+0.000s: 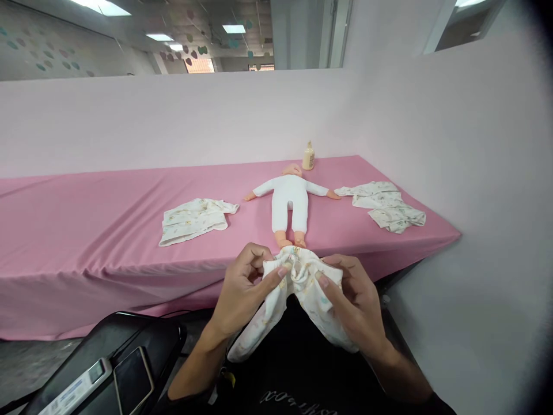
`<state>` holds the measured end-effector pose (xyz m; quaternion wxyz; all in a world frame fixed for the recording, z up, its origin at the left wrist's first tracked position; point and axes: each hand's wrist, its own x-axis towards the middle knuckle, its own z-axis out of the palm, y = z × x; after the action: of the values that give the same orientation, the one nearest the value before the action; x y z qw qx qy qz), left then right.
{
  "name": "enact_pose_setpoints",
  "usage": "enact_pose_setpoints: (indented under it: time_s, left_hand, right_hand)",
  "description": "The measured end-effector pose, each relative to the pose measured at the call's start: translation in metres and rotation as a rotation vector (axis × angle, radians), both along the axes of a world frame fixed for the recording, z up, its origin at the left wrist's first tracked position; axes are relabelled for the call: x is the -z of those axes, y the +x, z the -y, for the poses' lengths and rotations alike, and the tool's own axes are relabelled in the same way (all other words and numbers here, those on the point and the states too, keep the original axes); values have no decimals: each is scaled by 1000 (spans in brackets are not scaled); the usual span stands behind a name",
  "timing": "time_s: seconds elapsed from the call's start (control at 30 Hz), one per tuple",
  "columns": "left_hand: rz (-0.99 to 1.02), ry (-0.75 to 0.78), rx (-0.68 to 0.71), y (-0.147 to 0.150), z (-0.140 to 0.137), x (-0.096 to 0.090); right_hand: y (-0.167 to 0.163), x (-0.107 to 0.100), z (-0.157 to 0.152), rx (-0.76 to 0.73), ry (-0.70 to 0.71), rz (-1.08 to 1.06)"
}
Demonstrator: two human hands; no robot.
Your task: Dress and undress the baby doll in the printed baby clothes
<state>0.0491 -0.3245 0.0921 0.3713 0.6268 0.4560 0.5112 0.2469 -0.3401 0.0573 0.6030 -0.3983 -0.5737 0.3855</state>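
A pair of white patterned baby pants (pixel 313 291) hangs between my two hands, its legs drooping toward my lap. My left hand (pixel 248 288) pinches the waistband on the left, thumb on top. On the other side my right hand (pixel 356 300) grips the fabric the same way, with the cloth bunched between the thumbs. Just beyond the pants lies a baby doll (pixel 290 196) in a white body, on its back with arms spread and feet toward me. The top of the pants overlaps the doll's feet in view; whether they touch I cannot tell.
A pink cloth covers the table (pixel 108 225). A small patterned shirt (pixel 194 219) lies left of the doll, more patterned clothing (pixel 384 204) to the right. A pump bottle (pixel 308 157) stands behind the doll's head. A phone (pixel 133 381) and white device (pixel 78 389) rest on a black surface.
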Motion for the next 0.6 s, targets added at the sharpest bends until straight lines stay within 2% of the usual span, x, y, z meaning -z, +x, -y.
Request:
enact_pose_setpoints:
  time_s: [0.1, 0.2, 0.33, 0.43, 0.6]
  left_hand:
    - [40, 8, -9, 5, 4, 6]
    - [47, 45, -1, 6, 6, 5]
    - [30, 106, -12, 6, 3, -3]
    - [39, 97, -23, 9, -1, -8]
    - [29, 103, 39, 19, -1, -7]
  right_hand:
    - [-9, 2, 5, -70, 55, 10]
    - [-10, -2, 5, -66, 100, 4]
    - [-6, -10, -2, 31, 85, -61]
    - [-6, -11, -6, 114, 112, -39]
    - [-13, -3, -8, 12, 163, 73]
